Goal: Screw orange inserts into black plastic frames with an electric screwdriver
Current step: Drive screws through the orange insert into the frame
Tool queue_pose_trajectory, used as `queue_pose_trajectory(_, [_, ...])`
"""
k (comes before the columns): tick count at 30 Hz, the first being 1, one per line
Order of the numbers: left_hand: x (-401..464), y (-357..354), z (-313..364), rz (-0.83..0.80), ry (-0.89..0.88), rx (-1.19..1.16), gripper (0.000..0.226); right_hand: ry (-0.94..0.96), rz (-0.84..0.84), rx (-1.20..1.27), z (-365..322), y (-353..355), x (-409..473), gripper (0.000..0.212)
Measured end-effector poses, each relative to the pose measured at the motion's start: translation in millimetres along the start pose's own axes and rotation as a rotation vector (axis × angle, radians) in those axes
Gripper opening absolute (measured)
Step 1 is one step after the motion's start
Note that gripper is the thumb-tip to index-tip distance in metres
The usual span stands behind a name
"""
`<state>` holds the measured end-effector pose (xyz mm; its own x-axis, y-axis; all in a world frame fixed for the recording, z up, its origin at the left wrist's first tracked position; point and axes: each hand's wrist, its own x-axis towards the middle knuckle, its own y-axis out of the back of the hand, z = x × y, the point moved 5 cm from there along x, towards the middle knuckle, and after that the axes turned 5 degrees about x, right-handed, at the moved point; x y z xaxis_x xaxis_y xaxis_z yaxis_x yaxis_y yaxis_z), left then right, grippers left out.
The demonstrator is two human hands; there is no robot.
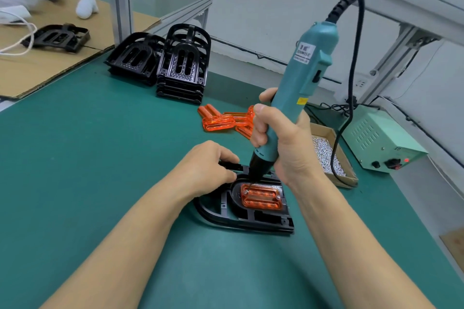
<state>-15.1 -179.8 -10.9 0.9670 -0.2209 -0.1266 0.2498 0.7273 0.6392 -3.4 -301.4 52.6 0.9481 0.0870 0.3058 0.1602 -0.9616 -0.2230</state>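
Fingers of the right hand point(281, 138) wrap the electric screwdriver point(298, 88); left hand point(208, 165) fingers curl on the black frame point(241, 218). Just below them, the orange insert point(261, 199) takes its left screw: keep the bit vertical, the frame pinned.

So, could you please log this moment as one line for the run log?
step: driving screw | right hand: grips electric screwdriver, bit at orange insert left corner | left hand: holds black frame | insert seated

A: What's on the green bench point(88, 158)?
B: Frame w/ orange insert point(244, 211) ctr; frame stacks point(180, 68) + cardboard point(50, 63) upper left; loose inserts point(226, 120), screw box point(331, 155), pwr unit point(379, 138) right.
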Motion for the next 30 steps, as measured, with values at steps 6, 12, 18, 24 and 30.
queue_pose_trajectory(6, [1, -2, 0, -0.004, -0.003, -0.017, 0.036, 0.021, -0.067, -0.001, -2, -2, -4, 0.016])
queue_pose_trajectory(12, [3, -4, -3, -0.02, -0.009, -0.036, 0.014, 0.037, -0.155, -0.16, -5, -23, -4, 0.015])
queue_pose_trajectory(18, [1, 0, 1, 0.034, -0.031, -0.015, 0.03, -0.001, -0.298, -0.243, -3, -39, -8, 0.018])
queue_pose_trajectory(24, [0, -2, 4, 0.03, -0.036, -0.049, 0.015, -0.019, -0.312, -0.324, 3, -40, -4, 0.016])
queue_pose_trajectory(30, [2, -4, 1, 0.014, -0.019, -0.056, 0.018, 0.001, -0.305, -0.306, 6, -42, -5, 0.016])
